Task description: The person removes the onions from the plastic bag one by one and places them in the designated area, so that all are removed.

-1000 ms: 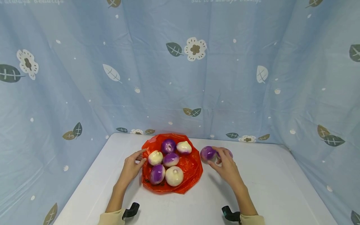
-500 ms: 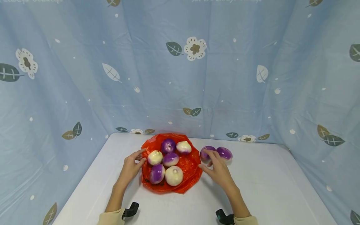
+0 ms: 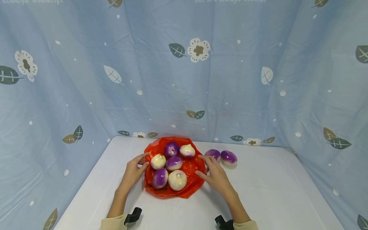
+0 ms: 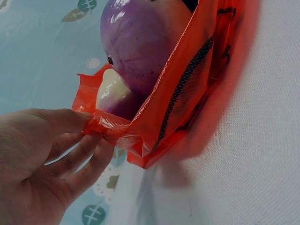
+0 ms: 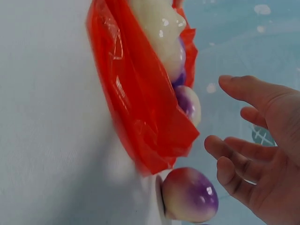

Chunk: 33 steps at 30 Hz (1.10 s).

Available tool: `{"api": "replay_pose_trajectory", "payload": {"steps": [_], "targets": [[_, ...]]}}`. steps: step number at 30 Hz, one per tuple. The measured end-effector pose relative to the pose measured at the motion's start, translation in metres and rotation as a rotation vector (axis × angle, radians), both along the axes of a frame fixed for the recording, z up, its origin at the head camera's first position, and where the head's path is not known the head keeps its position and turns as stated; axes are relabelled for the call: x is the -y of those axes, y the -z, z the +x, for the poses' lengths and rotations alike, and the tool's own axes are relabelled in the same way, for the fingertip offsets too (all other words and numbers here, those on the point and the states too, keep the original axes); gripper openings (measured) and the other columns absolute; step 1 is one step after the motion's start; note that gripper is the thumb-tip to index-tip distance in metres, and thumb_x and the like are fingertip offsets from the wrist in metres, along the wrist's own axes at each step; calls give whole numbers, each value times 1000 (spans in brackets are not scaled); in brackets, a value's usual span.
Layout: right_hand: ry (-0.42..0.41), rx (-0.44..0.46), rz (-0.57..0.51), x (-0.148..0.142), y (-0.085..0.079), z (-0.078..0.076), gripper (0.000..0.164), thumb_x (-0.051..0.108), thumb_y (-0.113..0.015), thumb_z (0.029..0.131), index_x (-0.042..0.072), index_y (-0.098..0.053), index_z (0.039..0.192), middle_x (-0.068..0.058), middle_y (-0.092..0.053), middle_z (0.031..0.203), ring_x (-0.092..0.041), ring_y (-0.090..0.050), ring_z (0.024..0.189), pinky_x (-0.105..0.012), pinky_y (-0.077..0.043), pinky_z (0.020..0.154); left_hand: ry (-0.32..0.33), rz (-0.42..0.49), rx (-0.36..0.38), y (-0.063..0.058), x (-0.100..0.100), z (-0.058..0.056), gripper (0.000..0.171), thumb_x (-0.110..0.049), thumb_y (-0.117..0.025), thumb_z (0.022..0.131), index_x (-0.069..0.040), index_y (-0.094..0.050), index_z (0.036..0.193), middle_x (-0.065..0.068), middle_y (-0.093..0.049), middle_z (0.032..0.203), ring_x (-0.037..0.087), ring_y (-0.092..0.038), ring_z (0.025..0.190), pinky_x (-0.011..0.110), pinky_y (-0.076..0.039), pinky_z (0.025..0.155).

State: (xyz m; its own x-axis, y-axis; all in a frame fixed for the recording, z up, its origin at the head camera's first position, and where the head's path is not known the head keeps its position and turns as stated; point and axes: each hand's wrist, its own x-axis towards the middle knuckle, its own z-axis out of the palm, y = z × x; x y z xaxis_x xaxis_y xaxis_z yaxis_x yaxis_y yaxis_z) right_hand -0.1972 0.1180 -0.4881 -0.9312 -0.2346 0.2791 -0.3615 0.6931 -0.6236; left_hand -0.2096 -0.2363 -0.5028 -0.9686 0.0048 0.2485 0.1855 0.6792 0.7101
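our left hand (image 3: pixel 133 171) pinches rim of red plastic bag (image 3: pixel 191 166), on white surface (image 3: pixel 273 188), holding six glossy purple-and-white round turnips (image 3: pixel 174 163); our right hand (image 3: pixel 216 175), fingers parted, grasping nothing, has shifted left from two loose purple-topped round turnips (image 3: pixel 229 157) to bag's right rim: we judge both sides reachable.

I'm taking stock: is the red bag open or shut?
Open: the red bag is spread wide at its mouth, with six round vegetables showing inside.

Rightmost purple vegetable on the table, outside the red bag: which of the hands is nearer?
The right. The right hand is a little left of that vegetable; the left hand pinches the red bag by its left edge, farther away.
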Motion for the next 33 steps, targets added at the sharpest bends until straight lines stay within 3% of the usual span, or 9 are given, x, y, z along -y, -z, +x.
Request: {"api": "replay_pose_trajectory", "payload": {"steps": [3, 7, 12, 17, 33], "targets": [[-10, -23, 15, 4, -1, 0, 63, 34, -80, 81, 25, -54, 137, -6, -59, 126, -18, -61, 86, -18, -53, 66, -2, 1, 3, 0, 0, 0, 44, -14, -68, 92, -12, -59, 135, 10, -69, 115, 22, -67, 95, 28, -59, 76], [-16, -27, 28, 10, -3, 1, 63, 36, -79, 82, 26, -52, 138, -4, -58, 129, -21, -64, 101, -32, -59, 77, -2, -1, 3, -1, 0, 0, 44, -14, -68, 92, -12, -59, 135, 11, -69, 115, 22, -67, 95, 29, -60, 76], [-35, 1, 33, 16, -1, 2, 63, 38, -77, 83, 32, -49, 140, -2, -58, 131, -25, -61, 119, -42, -57, 89, -4, -10, -9, 0, -1, 0, 44, -13, -69, 91, -11, -59, 135, 12, -69, 115, 23, -68, 94, 27, -59, 75], [-72, -26, 31, 22, 0, 4, 62, 36, -77, 84, 31, -49, 140, -3, -58, 129, -27, -60, 121, -50, -53, 95, 0, 0, -11, 2, 0, 0, 44, -13, -69, 91, -11, -60, 134, 12, -70, 113, 23, -68, 93, 25, -59, 74], [-147, -7, 44, 38, 2, 8, 54, 38, -74, 86, 25, -54, 135, 0, -60, 123, -27, -65, 107, -45, -56, 90, 9, 13, -19, 2, 0, -1, 43, -13, -68, 92, -11, -60, 134, 12, -70, 113, 23, -67, 93, 24, -59, 73]]}}
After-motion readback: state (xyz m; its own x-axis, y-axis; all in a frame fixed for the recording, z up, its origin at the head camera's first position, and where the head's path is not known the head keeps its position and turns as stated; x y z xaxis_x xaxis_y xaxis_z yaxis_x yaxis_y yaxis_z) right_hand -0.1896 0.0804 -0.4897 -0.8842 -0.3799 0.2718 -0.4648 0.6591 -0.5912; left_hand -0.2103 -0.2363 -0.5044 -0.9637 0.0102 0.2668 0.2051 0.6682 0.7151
